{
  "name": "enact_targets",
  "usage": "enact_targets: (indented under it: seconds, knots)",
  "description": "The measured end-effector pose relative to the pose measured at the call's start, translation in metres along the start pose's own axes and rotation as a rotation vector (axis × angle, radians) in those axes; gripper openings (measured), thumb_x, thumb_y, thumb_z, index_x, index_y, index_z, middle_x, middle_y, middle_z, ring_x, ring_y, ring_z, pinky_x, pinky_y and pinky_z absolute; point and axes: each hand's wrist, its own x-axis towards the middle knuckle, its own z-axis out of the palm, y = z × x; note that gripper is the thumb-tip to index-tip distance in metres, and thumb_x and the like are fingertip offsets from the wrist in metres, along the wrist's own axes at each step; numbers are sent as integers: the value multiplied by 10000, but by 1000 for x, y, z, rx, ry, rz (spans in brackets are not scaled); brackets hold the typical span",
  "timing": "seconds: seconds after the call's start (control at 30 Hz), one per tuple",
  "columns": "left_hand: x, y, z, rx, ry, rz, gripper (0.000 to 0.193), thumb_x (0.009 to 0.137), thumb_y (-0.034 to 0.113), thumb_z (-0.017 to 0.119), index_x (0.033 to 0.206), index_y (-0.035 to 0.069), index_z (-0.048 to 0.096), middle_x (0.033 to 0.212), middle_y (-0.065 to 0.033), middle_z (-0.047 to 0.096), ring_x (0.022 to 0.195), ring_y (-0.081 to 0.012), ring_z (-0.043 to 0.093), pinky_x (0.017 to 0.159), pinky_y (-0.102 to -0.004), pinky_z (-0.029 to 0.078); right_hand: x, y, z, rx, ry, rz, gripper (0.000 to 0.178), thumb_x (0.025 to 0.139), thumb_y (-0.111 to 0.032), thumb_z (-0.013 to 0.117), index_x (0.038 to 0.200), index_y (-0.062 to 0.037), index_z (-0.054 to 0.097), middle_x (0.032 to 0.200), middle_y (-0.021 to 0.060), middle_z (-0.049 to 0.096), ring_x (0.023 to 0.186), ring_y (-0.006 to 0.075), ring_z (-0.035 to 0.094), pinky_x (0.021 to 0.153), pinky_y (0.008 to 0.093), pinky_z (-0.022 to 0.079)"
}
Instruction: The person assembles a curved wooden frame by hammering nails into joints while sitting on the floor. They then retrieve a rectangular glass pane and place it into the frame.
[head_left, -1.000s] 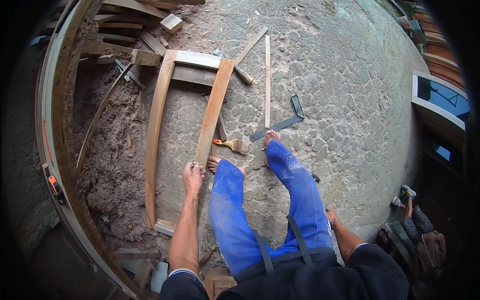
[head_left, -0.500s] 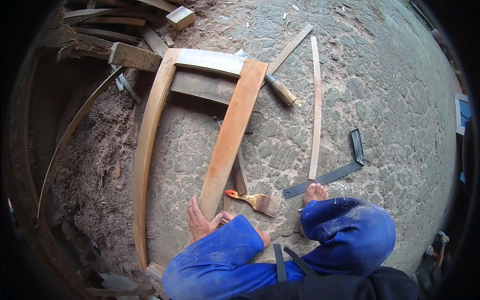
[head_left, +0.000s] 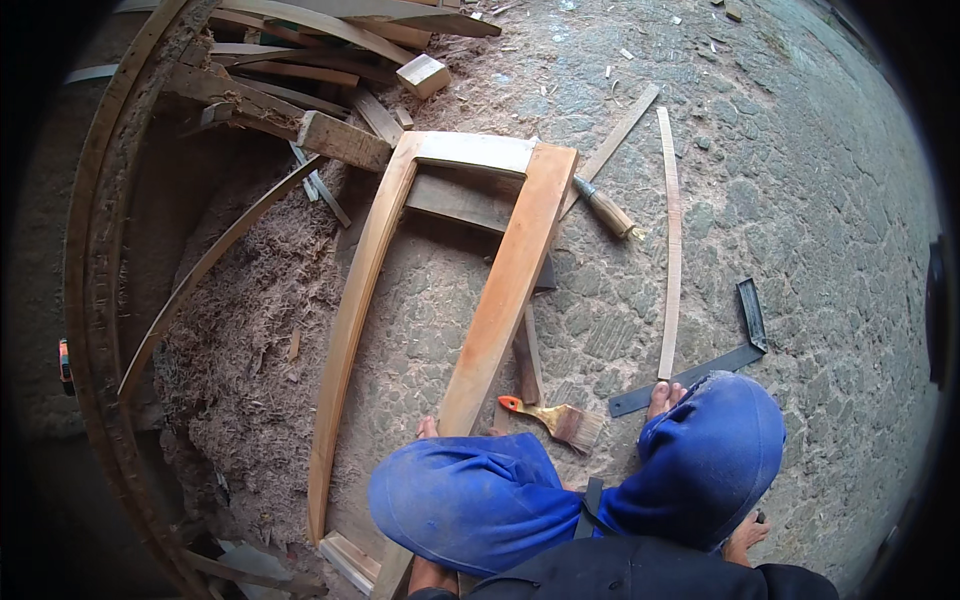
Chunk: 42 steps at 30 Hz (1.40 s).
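Reddish wood makes up the right rail (head_left: 505, 300) of a frame (head_left: 345, 345) that lies on the rough ground (head_left: 830, 200) just ahead of the person. From the head view I see that rail's long axis slant from the far upper right to the lower left, passing under the bent left knee (head_left: 470, 500). The left hand (head_left: 427, 428) is the nearer one: its fingertips peep out at the rail's left edge, so the wood lies immediately to their right. The knee hides the rest, and I can't tell whether those fingers are clamped. The right hand (head_left: 742, 540) is well apart from the frame, low beyond the right knee (head_left: 715, 460), with a small dark thing (head_left: 762, 517) at its fingers; whether gripped or merely touched, I can't tell. A brush (head_left: 575, 425) lies right of the rail.

Half a second ago the left hand was in plain sight, thumb over the rail; now the knee covers most of it. The right hand, out of sight then, shows now, and the frame appears farther right.
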Motion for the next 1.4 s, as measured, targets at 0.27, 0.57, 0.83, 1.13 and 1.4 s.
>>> enact_targets:
  seconds: [0.27,0.57,0.83,1.13,1.4]
  knots:
    - [22,-22,-148,-159,-63,-54,831,714,158,840,1421,28,423,1375,-205,519,1222,-350,581,980,-445,516,20,32,33,-8,34,-199,644,921,-352,621,1428,-6,426,1328,267,535,1295,446,462,1095,517,371]
    - [93,-34,-282,-466,-147,-299,485,764,92,673,1229,-6,575,1028,-32,612,877,-123,580,810,-278,473,10,21,34,123,84,5,603,874,-110,568,1428,-10,351,1430,304,374,1313,488,380,1063,531,383]
    - [133,-109,-295,49,104,-301,663,826,621,762,986,-14,663,879,-76,650,808,-151,583,727,-331,482,30,23,41,92,136,37,452,955,-240,568,1336,-46,422,1267,335,500,1159,506,515,936,562,454]
    - [157,-138,-290,-8,200,-272,697,783,632,798,1026,-11,682,853,-45,668,775,-144,600,694,-324,500,42,39,51,50,179,8,488,905,-165,533,1369,-59,426,1231,341,524,1149,505,527,952,565,452]
    - [157,-129,-287,-67,197,-327,669,792,609,805,1030,-5,686,854,-21,669,776,-122,591,687,-309,493,36,35,48,37,159,17,499,892,-156,518,1356,-11,408,1258,345,509,1170,507,515,959,567,449]
